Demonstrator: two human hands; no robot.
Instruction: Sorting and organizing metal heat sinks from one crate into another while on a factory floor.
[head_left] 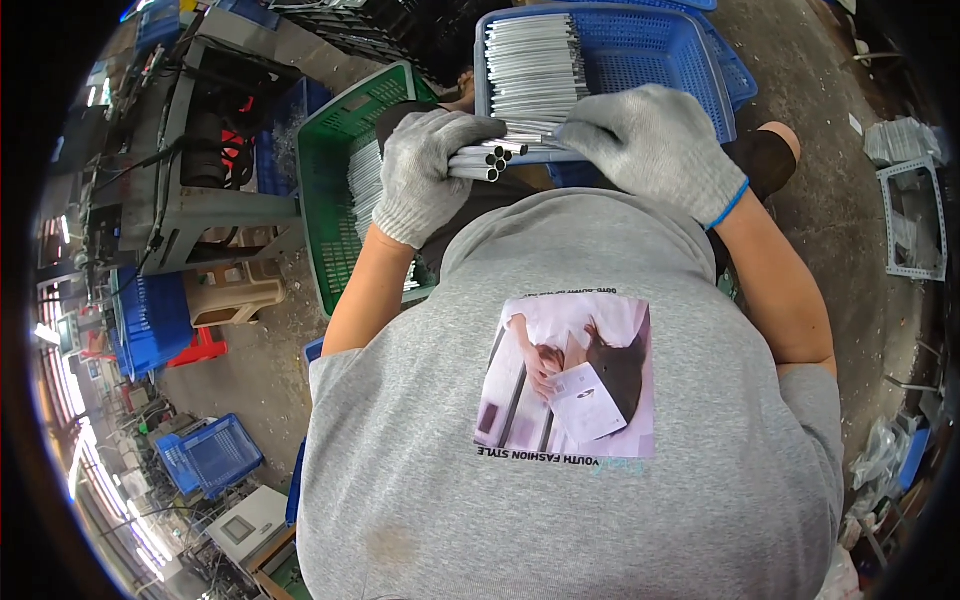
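My left hand (425,165), in a grey-white knit glove, is closed round a small bundle of metal tubes (487,162); their round open ends point to the right. My right hand (645,140), gloved alike with a blue cuff edge, has thumb and fingers pinched at a thin silvery tube (535,139) that reaches toward the bundle. Just beyond both hands stands a blue plastic basket (655,50). A neat stack of similar silvery tubes (533,65) fills its left side. How far the pinched tube runs under the right fingers is hidden.
At my left a green basket (318,225) holds more tubes (365,185). Farther left are a grey machine frame (220,215), a beige stool (235,293) and a blue crate (212,455). A perforated metal frame (914,220) lies on the floor at right.
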